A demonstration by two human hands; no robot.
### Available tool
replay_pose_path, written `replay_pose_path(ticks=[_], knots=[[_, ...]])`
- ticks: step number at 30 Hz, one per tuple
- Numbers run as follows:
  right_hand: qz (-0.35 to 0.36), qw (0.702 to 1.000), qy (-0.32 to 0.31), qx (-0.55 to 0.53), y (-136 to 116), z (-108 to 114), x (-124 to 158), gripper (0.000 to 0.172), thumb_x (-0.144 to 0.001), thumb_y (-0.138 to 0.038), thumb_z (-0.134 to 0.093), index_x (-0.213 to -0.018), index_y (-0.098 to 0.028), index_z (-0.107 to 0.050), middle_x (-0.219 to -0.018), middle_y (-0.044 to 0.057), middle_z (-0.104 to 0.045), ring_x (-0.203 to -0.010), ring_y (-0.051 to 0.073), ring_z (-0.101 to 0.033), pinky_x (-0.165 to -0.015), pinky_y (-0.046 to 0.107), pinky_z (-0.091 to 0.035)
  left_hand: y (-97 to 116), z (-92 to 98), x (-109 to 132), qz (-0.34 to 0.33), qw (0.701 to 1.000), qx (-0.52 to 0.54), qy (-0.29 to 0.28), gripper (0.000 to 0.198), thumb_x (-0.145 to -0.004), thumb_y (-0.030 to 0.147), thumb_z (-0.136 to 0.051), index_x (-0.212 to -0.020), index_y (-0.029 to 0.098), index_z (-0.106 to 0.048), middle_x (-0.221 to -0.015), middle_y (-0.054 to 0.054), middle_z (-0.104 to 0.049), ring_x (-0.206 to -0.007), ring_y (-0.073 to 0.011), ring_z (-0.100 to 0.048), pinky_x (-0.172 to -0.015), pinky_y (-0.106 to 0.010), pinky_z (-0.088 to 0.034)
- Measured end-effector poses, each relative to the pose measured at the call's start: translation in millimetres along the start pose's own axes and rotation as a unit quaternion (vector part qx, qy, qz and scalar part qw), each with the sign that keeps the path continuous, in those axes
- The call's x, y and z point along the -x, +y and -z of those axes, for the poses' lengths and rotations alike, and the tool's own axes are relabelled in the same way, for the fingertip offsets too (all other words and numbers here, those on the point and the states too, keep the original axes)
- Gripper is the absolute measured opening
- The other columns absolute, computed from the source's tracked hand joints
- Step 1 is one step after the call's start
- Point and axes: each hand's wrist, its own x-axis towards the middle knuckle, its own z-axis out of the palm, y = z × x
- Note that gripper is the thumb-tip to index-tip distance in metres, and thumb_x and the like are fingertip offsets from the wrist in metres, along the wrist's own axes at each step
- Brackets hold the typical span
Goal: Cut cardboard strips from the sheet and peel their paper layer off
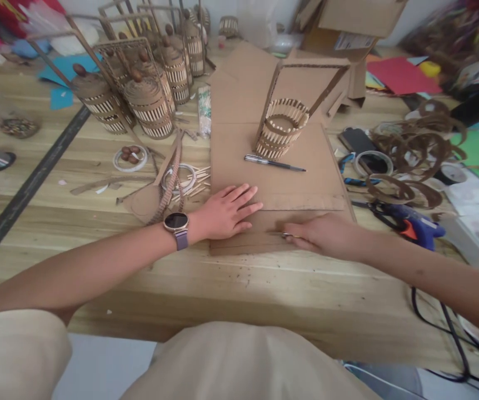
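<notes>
My left hand (233,212) lies flat on a sheet of brown cardboard (235,155), fingers spread, with a watch on the wrist. My right hand (327,236) is closed around a craft knife (286,235), mostly hidden by the fingers. Its thin metal tip points left over the cardboard's near strip, close to the front edge. Farther back on the sheet lies a black pen (275,163). Behind the pen stands a small lantern-shaped basket (280,133) of matchstick-like sticks and cardboard bands, with a tall square handle.
Several finished stick lanterns (150,108) stand at the back left. Rings of tape (131,158), loose sticks and cardboard strips lie left of the sheet. On the right are a blue glue gun (420,225), curled brown strips (414,150) and black cables (443,333).
</notes>
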Motion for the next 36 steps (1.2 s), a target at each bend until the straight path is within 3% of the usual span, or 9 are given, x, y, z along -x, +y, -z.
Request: replay_pose_path(ticks=[5, 10, 20, 31, 36], knots=[[-0.013, 0.999, -0.025, 0.044, -50, 13, -28, 0.026, -0.099, -0.029, -0.037, -0.102, -0.02, -0.061, -0.072, 0.001, -0.068, -0.057, 0.014, -0.058, -0.047, 0.027, -0.017, -4, -1.5, 2, -0.004, 1.0, 0.002, 0.021, 0.05, -0.099, 0.045, -0.041, -0.142, 0.019, -0.047, -0.154, -0.017, -0.035, -0.142, -0.0314, -0.032, -0.113, -0.047, -0.028], [0.034, 0.988, -0.023, 0.148, -88, 23, -58, 0.027, -0.092, -0.009, -0.04, -0.112, -0.012, -0.057, -0.078, 0.006, -0.068, -0.059, 0.017, -0.062, -0.043, 0.028, -0.018, -4, -4.8, 4, -0.019, 0.999, -0.006, 0.027, 0.049, -0.1, 0.042, -0.04, -0.141, 0.017, -0.047, -0.153, -0.02, -0.035, -0.142, -0.0325, -0.03, -0.113, -0.048, -0.027], [0.056, 0.983, -0.06, 0.167, -98, 36, -71, 0.03, -0.081, 0.002, -0.044, -0.101, -0.013, -0.06, -0.08, 0.009, -0.07, -0.071, 0.019, -0.066, -0.052, 0.024, -0.034, -5, -6.7, 4, -0.032, 0.999, -0.029, 0.034, 0.048, -0.101, 0.039, -0.039, -0.142, 0.017, -0.046, -0.152, -0.021, -0.035, -0.142, -0.0338, -0.031, -0.113, -0.048, -0.026], [0.053, 0.971, -0.156, 0.173, -116, 55, -83, 0.039, -0.079, 0.002, -0.049, -0.114, -0.01, -0.06, -0.086, 0.014, -0.072, -0.078, 0.025, -0.069, -0.058, 0.029, -0.046, -3, 1.2, 3, -0.01, 1.0, -0.01, -0.013, 0.052, -0.097, 0.037, -0.049, -0.145, 0.019, -0.041, -0.156, -0.02, -0.03, -0.143, -0.034, -0.027, -0.114, -0.048, -0.023], [0.056, 0.972, -0.161, 0.16, -118, 60, -83, 0.039, -0.079, 0.005, -0.049, -0.114, -0.011, -0.061, -0.088, 0.013, -0.073, -0.08, 0.026, -0.07, -0.062, 0.032, -0.05, -3, -1.0, 3, -0.013, 1.0, -0.01, -0.017, 0.053, -0.096, 0.035, -0.05, -0.146, 0.019, -0.04, -0.157, -0.019, -0.028, -0.145, -0.0334, -0.024, -0.115, -0.048, -0.022]])
